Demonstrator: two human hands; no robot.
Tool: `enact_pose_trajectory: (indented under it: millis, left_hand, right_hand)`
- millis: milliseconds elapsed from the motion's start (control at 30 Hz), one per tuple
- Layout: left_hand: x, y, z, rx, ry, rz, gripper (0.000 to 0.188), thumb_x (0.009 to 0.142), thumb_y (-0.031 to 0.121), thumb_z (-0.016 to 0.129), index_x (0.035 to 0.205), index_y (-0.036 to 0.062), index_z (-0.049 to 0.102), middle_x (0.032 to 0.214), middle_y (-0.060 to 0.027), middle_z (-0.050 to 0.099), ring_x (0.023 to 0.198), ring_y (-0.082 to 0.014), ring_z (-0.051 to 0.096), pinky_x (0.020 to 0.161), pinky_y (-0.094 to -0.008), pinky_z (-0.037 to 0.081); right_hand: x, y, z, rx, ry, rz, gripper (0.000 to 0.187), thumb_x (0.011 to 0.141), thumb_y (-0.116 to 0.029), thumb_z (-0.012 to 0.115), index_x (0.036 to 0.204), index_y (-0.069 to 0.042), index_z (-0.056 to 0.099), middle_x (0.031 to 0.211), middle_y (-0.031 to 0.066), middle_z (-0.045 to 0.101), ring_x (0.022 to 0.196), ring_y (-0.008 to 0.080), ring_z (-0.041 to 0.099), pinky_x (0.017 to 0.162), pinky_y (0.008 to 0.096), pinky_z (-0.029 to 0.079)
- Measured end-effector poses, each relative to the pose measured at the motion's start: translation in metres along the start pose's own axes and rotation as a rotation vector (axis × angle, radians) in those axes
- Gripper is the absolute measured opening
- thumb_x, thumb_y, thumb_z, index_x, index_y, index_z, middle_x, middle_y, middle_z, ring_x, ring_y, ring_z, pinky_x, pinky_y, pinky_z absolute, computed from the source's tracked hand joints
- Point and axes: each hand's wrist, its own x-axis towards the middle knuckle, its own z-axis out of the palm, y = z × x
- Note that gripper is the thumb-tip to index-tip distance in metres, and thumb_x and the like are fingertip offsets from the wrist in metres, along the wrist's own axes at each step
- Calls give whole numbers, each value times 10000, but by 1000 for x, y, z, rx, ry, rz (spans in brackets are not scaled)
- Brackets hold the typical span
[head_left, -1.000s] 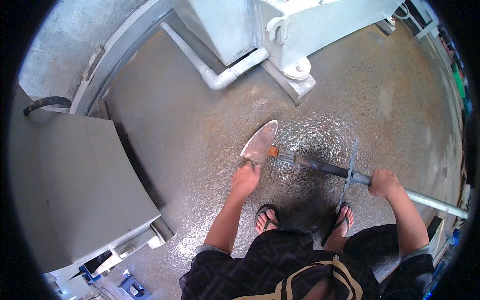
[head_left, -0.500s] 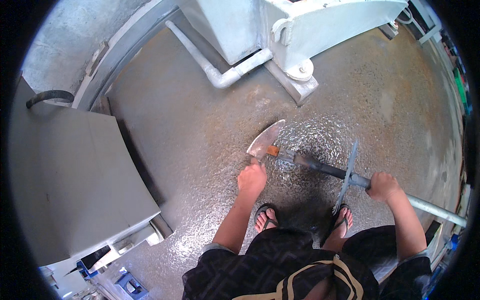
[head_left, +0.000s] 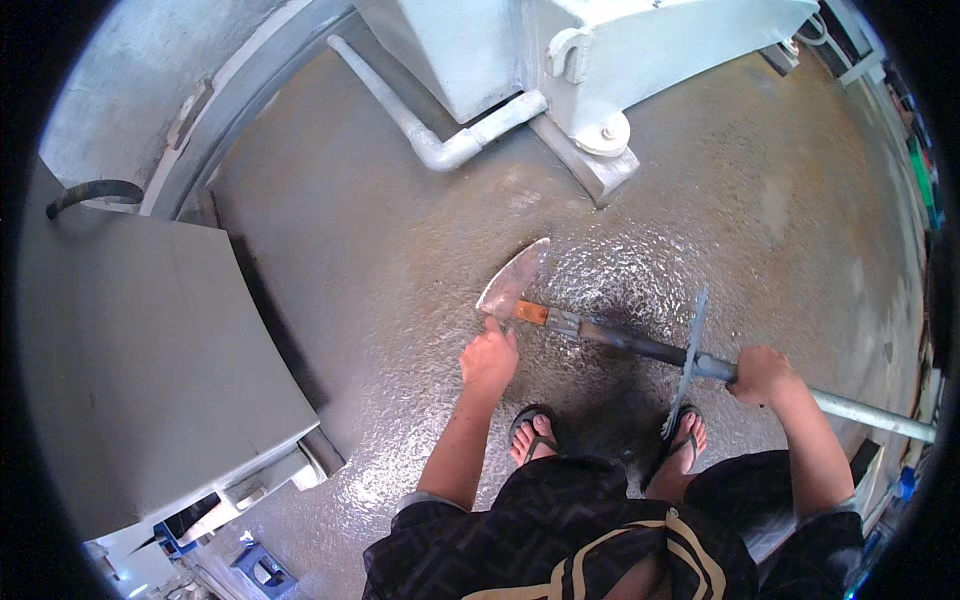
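Note:
A long pole tool slants across the space in front of me. At its left end is a reddish-brown curved blade [head_left: 516, 277], joined by a short orange handle [head_left: 531, 312] to a metal collar and a dark shaft [head_left: 640, 343]. My left hand [head_left: 488, 358] is closed at the blade's lower corner, its fingertips appearing to pinch it. On the right, my right hand [head_left: 765, 376] is wrapped round the grey pole [head_left: 870, 418]. Just left of that hand, a long grey strip with a jagged edge [head_left: 692, 350] stands across the shaft.
Wet concrete floor [head_left: 380, 290] surrounds my sandalled feet [head_left: 532, 434]. A grey box-like cabinet [head_left: 160, 360] stands at the left. Ahead are a white metal frame [head_left: 670, 60] and a bent pipe [head_left: 440, 155]. A blue crate-like object [head_left: 263, 570] lies at the lower left.
The blade and my left hand have shifted slightly left. More of the orange handle shows between blade and collar. My right hand stays round the pole, nearly in place.

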Motion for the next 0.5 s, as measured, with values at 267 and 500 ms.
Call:
enact_pose_trajectory:
  millis: [267,500]
  left_hand:
    - [1,-5,0,-36,-6,17,359,907,330,442,1055,4,445,914,-245,635,861,-414,620,762,-492,490]
    - [-7,-3,12,-50,36,72,370,906,339,437,1065,5,446,889,-253,632,847,-421,621,753,-495,494]
  right_hand:
    - [-22,14,7,227,323,-306,408,810,-444,594,917,-52,631,824,181,649,832,364,624,741,448,493]
    - [-36,-7,-5,6,308,-125,504,885,-520,416,885,-60,622,795,194,637,801,368,622,718,460,490]
